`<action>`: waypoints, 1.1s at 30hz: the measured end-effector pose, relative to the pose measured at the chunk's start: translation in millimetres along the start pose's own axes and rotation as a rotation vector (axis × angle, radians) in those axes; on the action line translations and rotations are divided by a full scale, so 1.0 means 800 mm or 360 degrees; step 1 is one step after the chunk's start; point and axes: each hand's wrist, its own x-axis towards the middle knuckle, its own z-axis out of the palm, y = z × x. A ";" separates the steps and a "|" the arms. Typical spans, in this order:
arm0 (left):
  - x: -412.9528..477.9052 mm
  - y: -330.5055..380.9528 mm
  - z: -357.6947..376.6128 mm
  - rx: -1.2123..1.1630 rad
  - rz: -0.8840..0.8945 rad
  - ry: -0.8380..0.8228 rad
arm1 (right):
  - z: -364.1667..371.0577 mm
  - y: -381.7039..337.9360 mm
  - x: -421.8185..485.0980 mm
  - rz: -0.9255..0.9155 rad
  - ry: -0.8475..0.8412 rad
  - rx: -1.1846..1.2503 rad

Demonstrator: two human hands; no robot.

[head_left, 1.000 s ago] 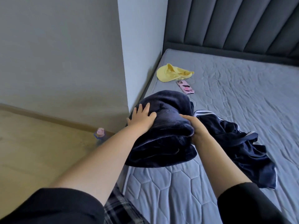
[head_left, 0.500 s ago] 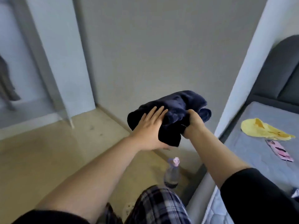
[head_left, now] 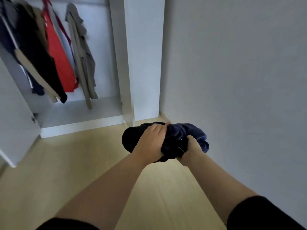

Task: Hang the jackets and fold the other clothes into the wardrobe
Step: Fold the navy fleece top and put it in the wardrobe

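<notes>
Carrying the folded navy fleece bundle (head_left: 186, 136) clamped between your left hand (head_left: 152, 140) and right hand (head_left: 191, 151), you risk its loose right-hand folds slipping open before the open white wardrobe (head_left: 79, 117).

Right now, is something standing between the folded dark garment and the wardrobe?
Nothing visible does. Both hands hold the folded dark garment over bare floor, and the wardrobe ahead stands open, its bottom shelf bare under the hanging clothes.
</notes>
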 end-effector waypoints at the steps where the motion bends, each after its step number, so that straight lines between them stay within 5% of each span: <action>1: 0.013 -0.019 -0.004 0.0044 0.0006 -0.0021 | 0.019 -0.005 0.010 0.0019 -0.0017 -0.0038; 9: 0.121 -0.134 -0.178 0.0054 -0.0103 -0.0176 | 0.209 -0.105 -0.061 0.0177 0.0000 -0.0140; 16: 0.235 -0.219 -0.470 -0.0081 -0.0359 -0.0040 | 0.462 -0.236 -0.208 0.0104 -0.0348 -0.0316; 22: 0.294 -0.298 -0.667 0.0369 -0.0284 0.0031 | 0.650 -0.316 -0.318 -0.0037 -0.0662 -0.0311; 33: 0.392 -0.455 -0.774 0.0611 -0.0293 0.0352 | 0.860 -0.361 -0.289 -0.0232 -0.0944 -0.0271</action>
